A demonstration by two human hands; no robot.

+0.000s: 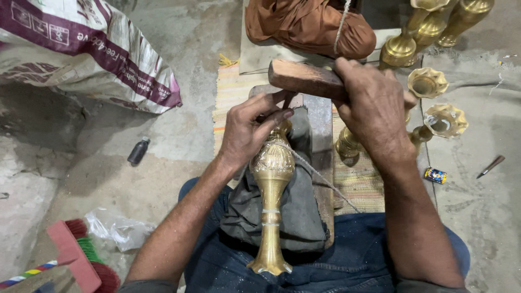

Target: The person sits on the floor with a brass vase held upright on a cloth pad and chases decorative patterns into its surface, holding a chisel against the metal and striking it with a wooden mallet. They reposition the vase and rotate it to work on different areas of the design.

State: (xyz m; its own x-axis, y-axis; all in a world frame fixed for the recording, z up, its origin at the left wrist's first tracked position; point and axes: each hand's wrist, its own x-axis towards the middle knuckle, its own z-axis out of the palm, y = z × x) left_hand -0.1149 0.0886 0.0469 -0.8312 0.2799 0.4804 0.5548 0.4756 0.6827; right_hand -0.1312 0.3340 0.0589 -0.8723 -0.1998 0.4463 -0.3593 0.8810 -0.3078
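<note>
Scanning from the left edge: a printed woven sack (92,49) lay on the concrete floor (179,135), with a red brush (81,260) and crumpled clear plastic (122,230) lower down and a small dark bottle (138,151) between them
Brass vase: the engraved vase (271,184) lay along the person's lap on a dark grey cloth (296,217), foot toward the camera, mouth on the wooden block (317,116)
Left hand: the left hand (247,127) was pinched around a thin chisel-like tool (285,103) set against the vase's upper body; fingers clenched on it
Cord: a string (320,179) crossed the vase's shoulder, seemingly holding it down
Right hand: the right hand (374,108) was closed around a wooden mallet (304,78), raised just above the tool
Doing it well: judging by this, short light taps square on the tool's head would suit, keeping the tip steady and the vase from rolling
Right side: more brass vases (434,116) stood and lay near, with a small tin (435,175) and a loose tool (491,165) beyond
</note>
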